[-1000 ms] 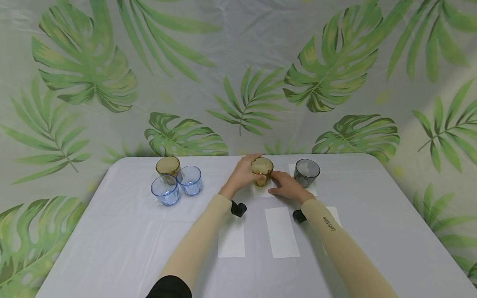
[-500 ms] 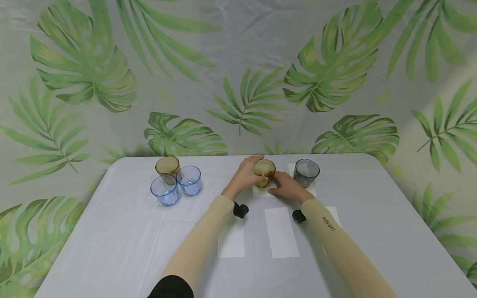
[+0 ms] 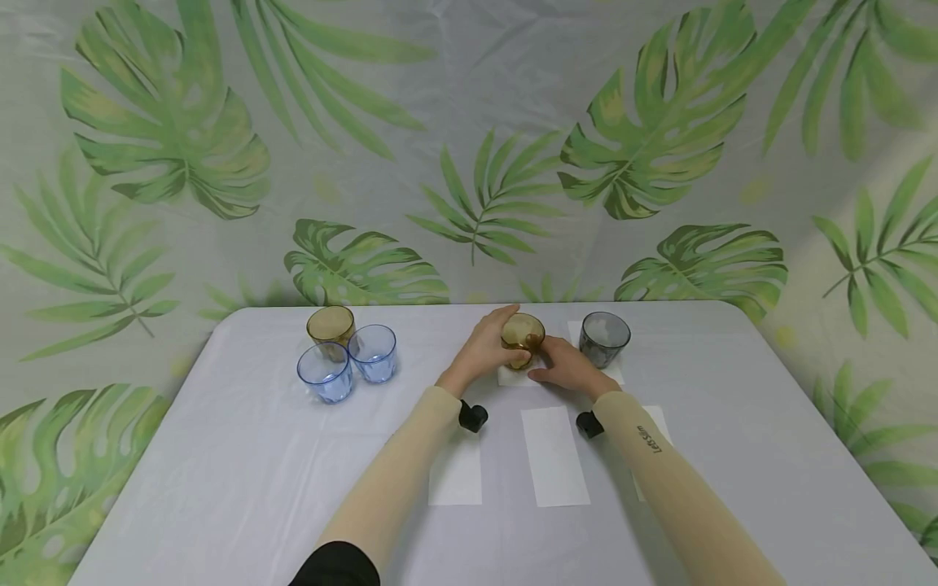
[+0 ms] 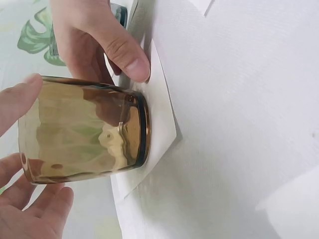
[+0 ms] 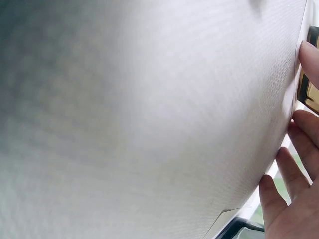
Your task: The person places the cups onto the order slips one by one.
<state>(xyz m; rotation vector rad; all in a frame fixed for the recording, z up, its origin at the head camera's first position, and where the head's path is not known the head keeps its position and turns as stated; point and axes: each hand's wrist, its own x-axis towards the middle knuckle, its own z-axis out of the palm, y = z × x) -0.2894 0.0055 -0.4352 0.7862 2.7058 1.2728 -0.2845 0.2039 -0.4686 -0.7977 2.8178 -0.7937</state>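
Observation:
An amber glass tumbler (image 3: 522,332) stands upright at the back middle of the table, its base over a white paper card (image 4: 162,109). My left hand (image 3: 479,350) holds the tumbler, thumb on the near side and fingers reaching round the far side, up by the rim in the left wrist view. My right hand (image 3: 570,366) is low on the tumbler's right side. In the right wrist view its fingertips (image 5: 269,186) rest at the white surface, with the thumb overlapping the tumbler's base.
A grey glass tumbler (image 3: 604,340) stands on a card right of my right hand. At back left are another amber tumbler (image 3: 330,325) and two blue tumblers (image 3: 325,374). More white cards (image 3: 554,456) lie in front, partly under my forearms. Leaf-patterned cloth hangs behind the table.
My left hand has moved slightly right with the amber tumbler, bringing it closer to my right hand. The right hand and the other tumblers have stayed in place.

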